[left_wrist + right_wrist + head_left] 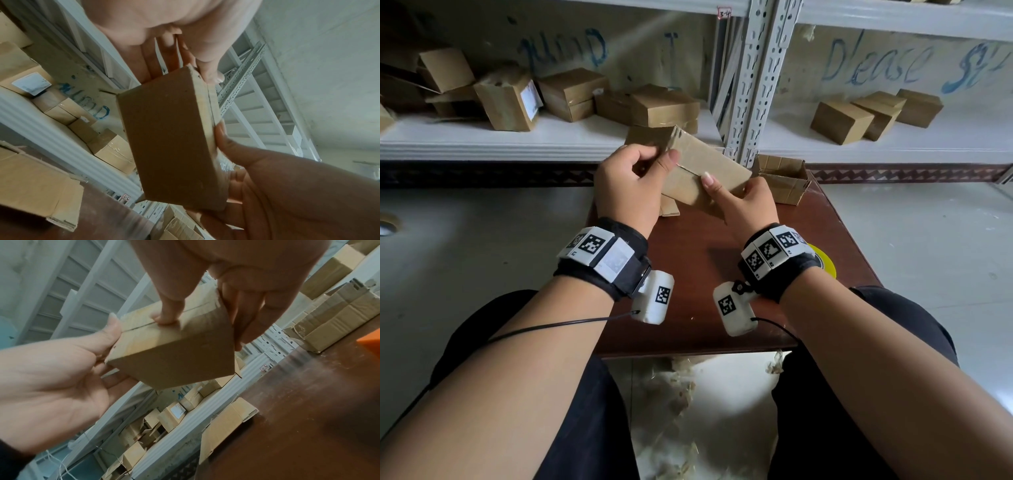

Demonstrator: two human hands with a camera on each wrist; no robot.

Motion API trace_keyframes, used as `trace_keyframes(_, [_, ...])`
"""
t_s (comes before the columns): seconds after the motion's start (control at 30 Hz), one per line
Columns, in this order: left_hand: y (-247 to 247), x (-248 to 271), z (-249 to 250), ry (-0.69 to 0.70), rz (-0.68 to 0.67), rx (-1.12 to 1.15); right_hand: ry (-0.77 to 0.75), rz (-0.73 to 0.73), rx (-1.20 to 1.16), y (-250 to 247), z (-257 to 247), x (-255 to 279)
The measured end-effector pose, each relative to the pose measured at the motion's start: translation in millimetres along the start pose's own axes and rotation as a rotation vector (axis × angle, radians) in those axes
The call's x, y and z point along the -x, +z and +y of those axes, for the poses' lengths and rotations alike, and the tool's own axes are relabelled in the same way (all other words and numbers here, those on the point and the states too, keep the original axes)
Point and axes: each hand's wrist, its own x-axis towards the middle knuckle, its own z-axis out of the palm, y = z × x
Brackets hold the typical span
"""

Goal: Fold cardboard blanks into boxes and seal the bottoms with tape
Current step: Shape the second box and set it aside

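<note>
A small brown cardboard box [705, 164] hangs tilted above the brown table [705, 274], held by both hands. My left hand [654, 161] grips its far left end, thumb on the flap face and fingers curled behind. My right hand [726, 193] grips the near right end, its thumb lying on the seam between the two closed flaps and its fingers under the box. The left wrist view shows the box [170, 146] side-on. In the right wrist view the seam runs across the top of the box [174, 356]. A yellow tape roll [823, 265] peeks out behind my right wrist.
An open-topped box [784, 178] stands at the table's far edge, and flat blanks [669, 205] lie beneath the held box. Behind are white shelves [551, 137] with several boxes and a grey upright [750, 85]. A tape roll [387, 224] lies on the floor at the left.
</note>
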Motion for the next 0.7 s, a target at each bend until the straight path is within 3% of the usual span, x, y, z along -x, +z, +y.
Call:
trace_keyframes(0.2, [-6, -11, -1, -0.017, 0.002, -0.006, -0.063, 0.016, 0.095, -1, 1, -6])
trace_keyframes(0.43, [-6, 3, 5, 0.028, -0.044, 0.045, 0.078, -0.036, -0.041, 3, -7, 9])
trace_keyframes(0.6, [-10, -6, 3, -0.087, -0.112, 0.072, -0.014, 0.046, -0.042, -7, -5, 6])
trace_keyframes(0.7, [-17, -11, 5, -0.083, -0.094, 0.098, -0.083, 0.046, -0.052, -12, -8, 2])
